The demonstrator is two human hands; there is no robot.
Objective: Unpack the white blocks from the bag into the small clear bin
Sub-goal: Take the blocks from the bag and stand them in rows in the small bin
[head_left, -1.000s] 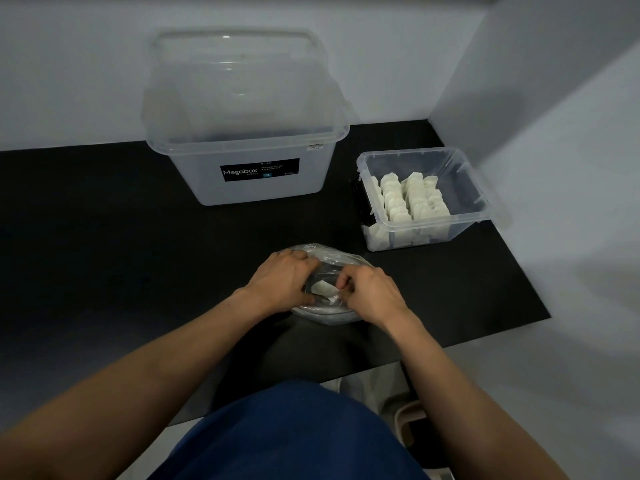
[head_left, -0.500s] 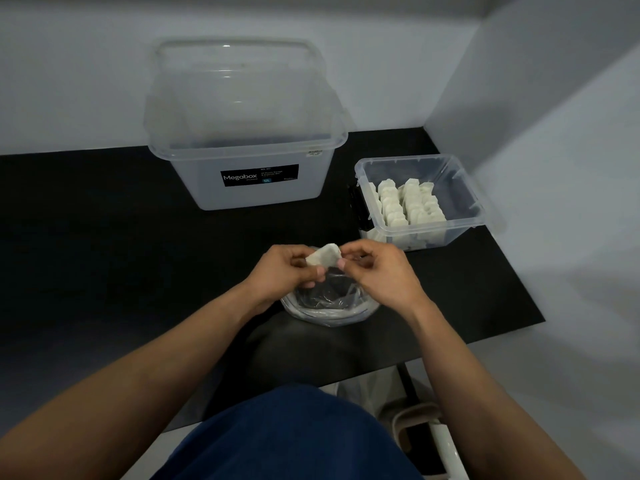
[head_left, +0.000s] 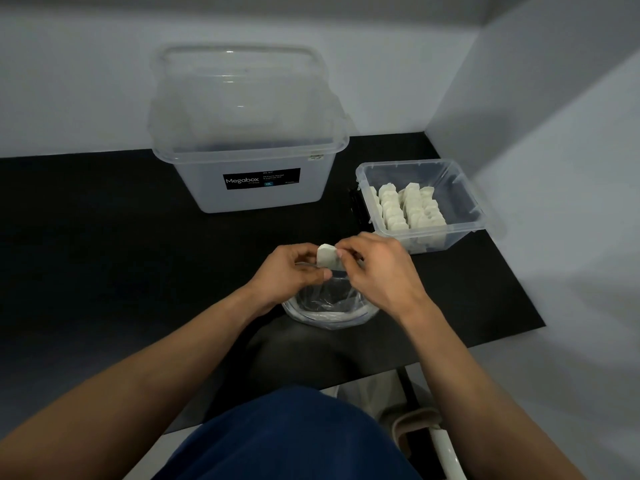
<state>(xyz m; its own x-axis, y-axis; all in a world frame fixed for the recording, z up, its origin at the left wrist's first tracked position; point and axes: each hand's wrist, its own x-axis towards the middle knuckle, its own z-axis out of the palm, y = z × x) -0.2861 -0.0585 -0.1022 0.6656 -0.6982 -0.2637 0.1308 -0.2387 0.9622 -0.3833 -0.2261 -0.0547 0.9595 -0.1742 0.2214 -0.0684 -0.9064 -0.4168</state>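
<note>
A white block (head_left: 327, 255) is held up above the clear plastic bag (head_left: 329, 306), which lies on the black table near its front edge. My left hand (head_left: 289, 271) and my right hand (head_left: 375, 268) both pinch the block from either side. The bag's opening faces up under my hands, and its contents are hard to make out. The small clear bin (head_left: 460, 188) stands to the right and farther back, with several white blocks (head_left: 408, 209) lined up in rows inside.
A large clear Megabox tub (head_left: 249, 161) stands at the back centre against the wall. The black table (head_left: 104, 254) ends at a white wall on the right. A chair frame (head_left: 426, 431) shows below the table's front edge.
My hands have lifted a white block out of the bag and raised it above the opening. The bag now sits slumped on the table below them.
</note>
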